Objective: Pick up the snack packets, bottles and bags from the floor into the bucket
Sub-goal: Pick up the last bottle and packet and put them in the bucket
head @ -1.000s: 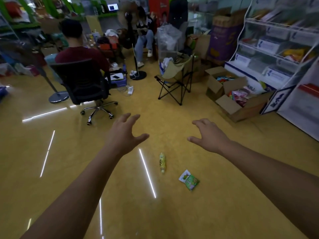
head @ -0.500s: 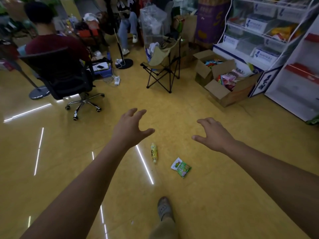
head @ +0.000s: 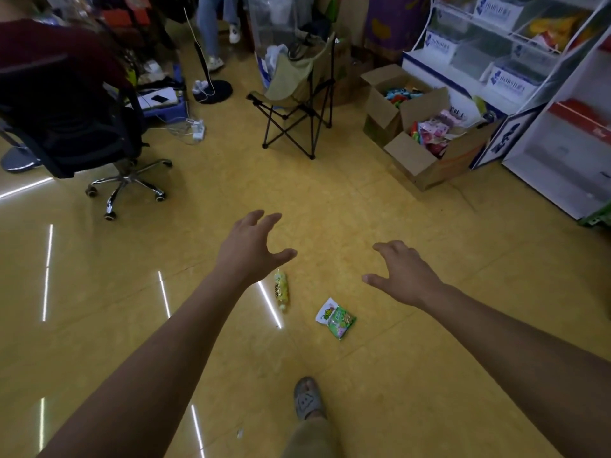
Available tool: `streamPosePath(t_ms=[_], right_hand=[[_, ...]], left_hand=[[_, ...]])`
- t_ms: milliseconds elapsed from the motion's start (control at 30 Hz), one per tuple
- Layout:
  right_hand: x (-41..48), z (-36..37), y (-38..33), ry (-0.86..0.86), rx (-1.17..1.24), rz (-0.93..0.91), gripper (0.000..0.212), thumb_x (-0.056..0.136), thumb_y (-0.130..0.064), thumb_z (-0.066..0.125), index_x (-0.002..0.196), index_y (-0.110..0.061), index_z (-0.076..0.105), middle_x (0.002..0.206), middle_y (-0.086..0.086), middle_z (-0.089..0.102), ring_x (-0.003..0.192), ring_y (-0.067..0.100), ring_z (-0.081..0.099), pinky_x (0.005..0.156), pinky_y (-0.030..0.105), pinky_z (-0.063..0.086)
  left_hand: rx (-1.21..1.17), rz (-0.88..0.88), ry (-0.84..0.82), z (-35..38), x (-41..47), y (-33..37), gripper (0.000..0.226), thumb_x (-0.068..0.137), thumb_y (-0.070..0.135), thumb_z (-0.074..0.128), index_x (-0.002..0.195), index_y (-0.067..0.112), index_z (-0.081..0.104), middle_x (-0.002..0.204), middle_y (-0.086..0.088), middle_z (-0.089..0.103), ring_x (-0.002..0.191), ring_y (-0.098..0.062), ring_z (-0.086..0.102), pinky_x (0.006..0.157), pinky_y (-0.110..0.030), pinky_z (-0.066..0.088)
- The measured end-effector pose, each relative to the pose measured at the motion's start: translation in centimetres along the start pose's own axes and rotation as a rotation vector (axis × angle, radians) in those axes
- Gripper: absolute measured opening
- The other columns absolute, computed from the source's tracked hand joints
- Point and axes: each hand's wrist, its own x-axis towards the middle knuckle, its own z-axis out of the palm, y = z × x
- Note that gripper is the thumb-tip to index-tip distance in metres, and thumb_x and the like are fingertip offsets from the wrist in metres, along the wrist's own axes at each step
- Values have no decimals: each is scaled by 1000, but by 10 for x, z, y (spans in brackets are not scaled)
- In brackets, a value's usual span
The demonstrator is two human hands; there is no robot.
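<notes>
Yellow glossy floor, head view only. Both arms reach forward over it, palms down.

Left hand: fingers spread and loosely bent, thumb out to the side, holding nothing. Right hand: same pose, fingers splayed and slightly curved, nothing in it. Neither hand touches anything.

Task items on the floor, between the two forearms:
- yellow snack tube, lying flat, just below the left hand's thumb in frame, beside a light-strip reflection
- green snack packet, lying flat, to the right of the tube, apart from it, below the right hand's thumb

Sandalled foot planted on the floor nearer the camera than both packets.

Surroundings, all well apart from the packets:
- black office chair far left, a seated person in a dark red top in it
- folding camp chair straight ahead
- fan base and white power strip with cables between the two chairs
- two open cardboard boxes of coloured packets to the right
- white shelf rack behind the boxes

Open floor lies between the hands and the two packets.
</notes>
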Motion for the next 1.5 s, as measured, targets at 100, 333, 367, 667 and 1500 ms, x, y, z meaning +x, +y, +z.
streamPosePath(t_ms=[100,333,367,667,1500], right_hand=[[32,3,1,-33,-5,26,79,85,-60,59,149,-22,31,149,6,34,132,30,38,101,43,43],[94,18,0,-104,22,72,80,85,-60,58,149,-22,29,148,6,34,131,30,38,99,44,44],[101,21,1,-114,26,75,80,85,-60,59,149,-22,29,148,7,34,131,31,38,100,44,43],[162,58,15,-217,15,59,81,86,-60,59,150,-21,28,149,8,33,132,32,36,101,45,42],[357,413,167,-490,-145,-103,85,82,-57,64,149,-23,23,148,11,27,124,38,41,90,44,48]], left_hand=[[9,-5,-37,11,34,-8,83,74,64,69,146,37,35,154,-1,32,139,-24,33,99,-45,45],[-7,-4,-129,43,90,-23,84,73,65,69,145,38,36,155,0,32,139,-22,33,96,-44,47],[-1,-5,-143,48,96,-25,84,73,65,68,145,38,36,155,0,32,139,-22,32,96,-44,47],[-1,-46,-228,104,131,-41,83,73,66,67,145,38,36,155,0,32,140,-22,33,96,-46,48],[52,-370,-341,511,202,-179,71,77,61,66,140,35,45,150,-5,37,132,-29,42,96,-50,48]])
